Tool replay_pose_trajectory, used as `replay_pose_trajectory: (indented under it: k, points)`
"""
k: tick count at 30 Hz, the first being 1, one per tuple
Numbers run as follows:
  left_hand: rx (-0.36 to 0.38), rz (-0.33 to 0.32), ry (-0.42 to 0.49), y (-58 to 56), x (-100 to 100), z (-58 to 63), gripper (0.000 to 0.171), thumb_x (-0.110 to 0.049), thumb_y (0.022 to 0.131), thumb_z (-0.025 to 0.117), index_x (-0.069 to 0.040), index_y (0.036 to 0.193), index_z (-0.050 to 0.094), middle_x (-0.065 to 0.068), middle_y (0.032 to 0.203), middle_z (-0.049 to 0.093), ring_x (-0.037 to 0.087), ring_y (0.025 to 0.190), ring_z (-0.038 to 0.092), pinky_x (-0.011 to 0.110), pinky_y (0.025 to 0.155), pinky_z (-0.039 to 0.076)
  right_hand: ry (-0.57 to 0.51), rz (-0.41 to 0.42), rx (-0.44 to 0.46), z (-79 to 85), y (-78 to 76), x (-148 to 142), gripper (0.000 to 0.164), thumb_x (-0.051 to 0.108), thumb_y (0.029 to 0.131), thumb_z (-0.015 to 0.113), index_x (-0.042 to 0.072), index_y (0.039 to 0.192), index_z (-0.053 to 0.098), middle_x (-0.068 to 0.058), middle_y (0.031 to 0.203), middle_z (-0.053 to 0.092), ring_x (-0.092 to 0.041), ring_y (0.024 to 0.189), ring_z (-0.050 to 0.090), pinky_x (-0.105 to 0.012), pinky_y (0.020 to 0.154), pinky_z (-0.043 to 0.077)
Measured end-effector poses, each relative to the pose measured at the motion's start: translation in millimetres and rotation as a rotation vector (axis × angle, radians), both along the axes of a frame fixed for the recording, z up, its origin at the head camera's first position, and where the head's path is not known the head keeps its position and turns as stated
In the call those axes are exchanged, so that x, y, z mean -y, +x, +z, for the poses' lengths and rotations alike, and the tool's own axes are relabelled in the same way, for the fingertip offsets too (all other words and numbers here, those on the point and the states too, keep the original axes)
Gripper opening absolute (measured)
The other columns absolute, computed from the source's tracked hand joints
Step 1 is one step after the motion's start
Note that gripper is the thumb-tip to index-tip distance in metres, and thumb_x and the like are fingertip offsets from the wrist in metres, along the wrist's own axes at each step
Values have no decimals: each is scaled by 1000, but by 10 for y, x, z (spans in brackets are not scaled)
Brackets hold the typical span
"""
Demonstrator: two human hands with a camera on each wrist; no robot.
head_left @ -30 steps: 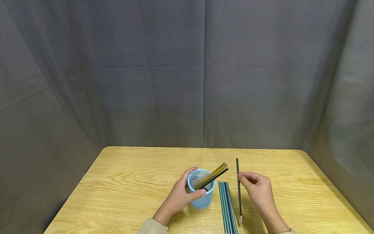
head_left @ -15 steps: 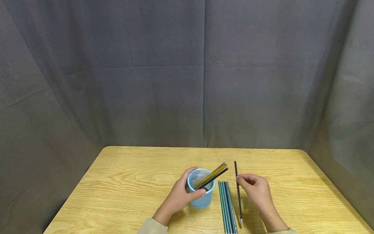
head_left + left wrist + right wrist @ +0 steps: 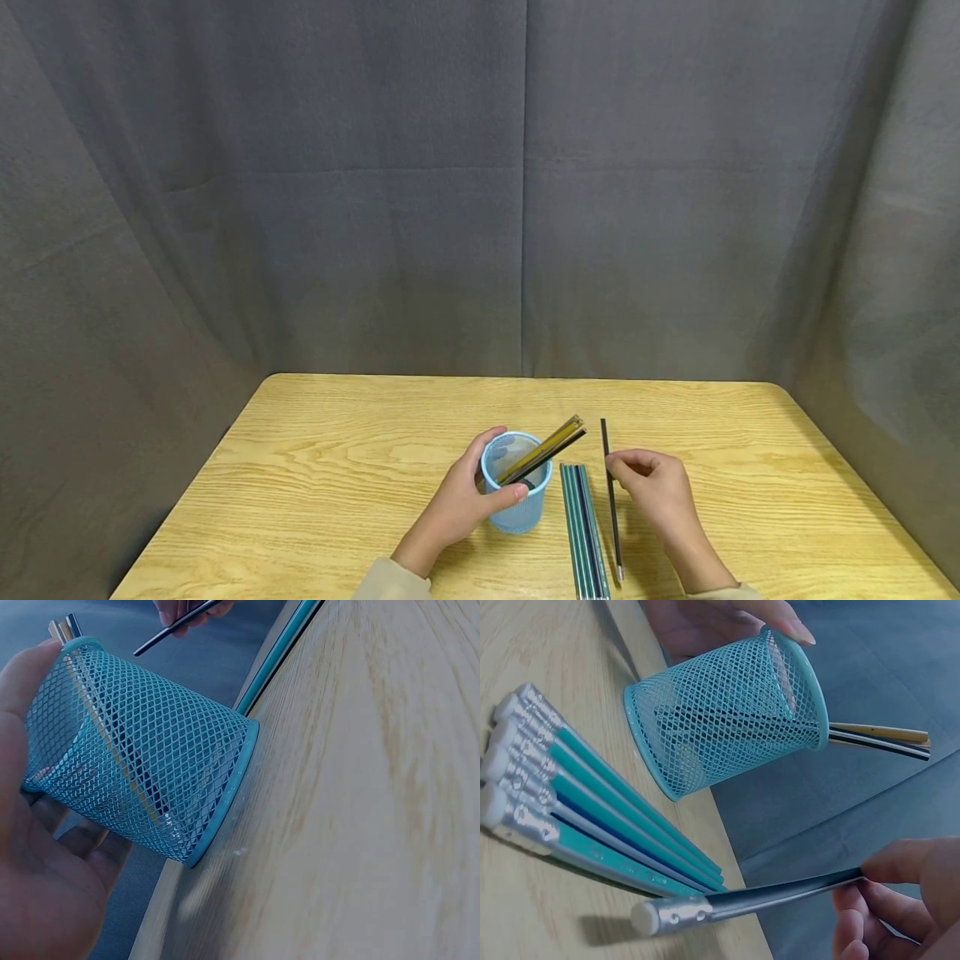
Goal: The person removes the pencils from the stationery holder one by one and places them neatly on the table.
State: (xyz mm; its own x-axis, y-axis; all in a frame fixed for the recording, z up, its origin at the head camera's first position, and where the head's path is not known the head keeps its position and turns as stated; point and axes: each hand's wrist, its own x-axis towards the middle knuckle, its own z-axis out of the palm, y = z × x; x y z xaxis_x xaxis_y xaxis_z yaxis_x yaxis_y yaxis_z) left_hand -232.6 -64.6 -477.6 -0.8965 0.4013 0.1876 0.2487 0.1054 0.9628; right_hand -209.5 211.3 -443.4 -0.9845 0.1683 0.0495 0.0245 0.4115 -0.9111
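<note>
A light-blue mesh pencil cup [image 3: 517,518] stands upright on the table, and my left hand [image 3: 457,504] grips it, thumb across the near rim and fingers round the far side. Several yellow and black pencils [image 3: 553,450] lean in it toward the right. My right hand [image 3: 662,492] pinches a black pencil [image 3: 780,896] between thumb and fingers. Its white eraser end points down toward me, low over the wood in the right wrist view. Between the cup and that pencil lies a row of several green and dark-blue pencils [image 3: 583,529], erasers toward the near edge.
The wood-grain table [image 3: 337,467] has rounded far corners. Grey curtains [image 3: 420,250] hang behind it and on both sides. The row of pencils runs out of the head view at the bottom.
My right hand has shifted slightly left and toward me with the black pencil, closer to the row. My left hand and the cup have stayed in place.
</note>
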Motion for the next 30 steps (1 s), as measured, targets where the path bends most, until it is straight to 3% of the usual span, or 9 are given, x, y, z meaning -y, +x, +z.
replay_pose_trajectory:
  k: [6,30]
  points:
    - [-12,7,-15,-7,2,-27,73,-30,89,75,-34,150,35,3,131,56,18,119,54,48,101,40,20,-2,29,-49,-18,-13,22,17,95,66,0,106,74,-6,102,71,-16,92,61,-32,80,48]
    - [-12,12,-19,4,0,-12,74,-27,89,76,-33,150,35,4,132,56,21,121,54,49,103,39,39,10,71,-204,-55,-32,20,14,92,68,-3,100,74,-6,91,69,-19,81,61,-31,68,50]
